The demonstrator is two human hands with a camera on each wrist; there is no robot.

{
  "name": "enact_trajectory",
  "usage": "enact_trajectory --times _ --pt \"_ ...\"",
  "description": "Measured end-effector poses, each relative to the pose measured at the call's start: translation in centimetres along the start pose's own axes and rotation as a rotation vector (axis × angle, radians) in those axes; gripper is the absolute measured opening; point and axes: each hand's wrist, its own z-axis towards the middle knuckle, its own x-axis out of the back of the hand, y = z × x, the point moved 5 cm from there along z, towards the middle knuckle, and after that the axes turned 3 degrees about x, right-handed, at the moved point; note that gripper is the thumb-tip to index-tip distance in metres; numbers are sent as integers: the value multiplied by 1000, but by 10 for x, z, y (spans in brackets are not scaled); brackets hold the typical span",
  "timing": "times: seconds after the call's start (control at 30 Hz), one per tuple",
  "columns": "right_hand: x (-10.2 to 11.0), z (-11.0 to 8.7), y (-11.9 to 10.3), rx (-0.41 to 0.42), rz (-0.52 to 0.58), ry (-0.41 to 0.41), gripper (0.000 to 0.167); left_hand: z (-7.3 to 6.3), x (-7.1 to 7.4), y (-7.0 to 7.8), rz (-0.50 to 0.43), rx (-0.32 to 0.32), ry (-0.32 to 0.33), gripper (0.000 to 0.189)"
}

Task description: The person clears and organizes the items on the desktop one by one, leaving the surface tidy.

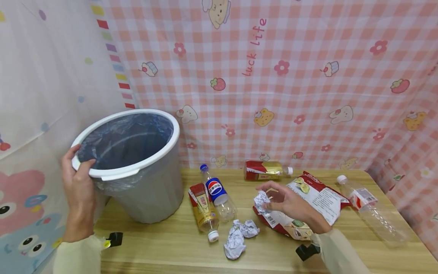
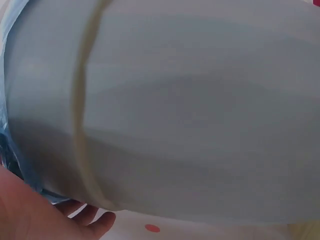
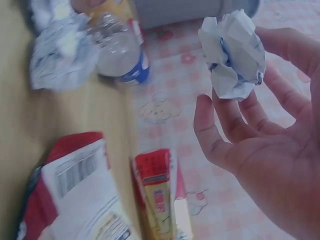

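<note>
My left hand (image 1: 79,186) grips the white rim (image 1: 124,173) of a grey trash bin (image 1: 155,194) at the left, which has a thin plastic liner inside. In the left wrist view the bin's grey side (image 2: 200,115) fills most of the picture, with fingertips (image 2: 102,225) at its lower edge. My right hand (image 1: 291,203) pinches a crumpled paper ball (image 1: 261,201) above a red-and-white chip bag. The right wrist view shows this paper ball (image 3: 232,57) between thumb and fingers. More crumpled paper (image 1: 235,241) lies on the table left of that hand.
A Pepsi bottle (image 1: 217,190) and a red-and-gold bottle (image 1: 202,207) lie beside the bin. Another red-and-gold bottle (image 1: 263,170) lies along the back. Chip bags (image 1: 321,198) are under and behind my right hand. A clear bottle (image 1: 373,213) lies at the right edge.
</note>
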Motion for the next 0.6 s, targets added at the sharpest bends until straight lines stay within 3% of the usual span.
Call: enact_trajectory --times 0.23,0.6 --pt "4 18 -21 -17 -29 89 43 -1 -2 -2 -57 -11 23 48" --pt "-6 51 -53 -1 24 142 43 0 -4 -2 -69 -16 41 46"
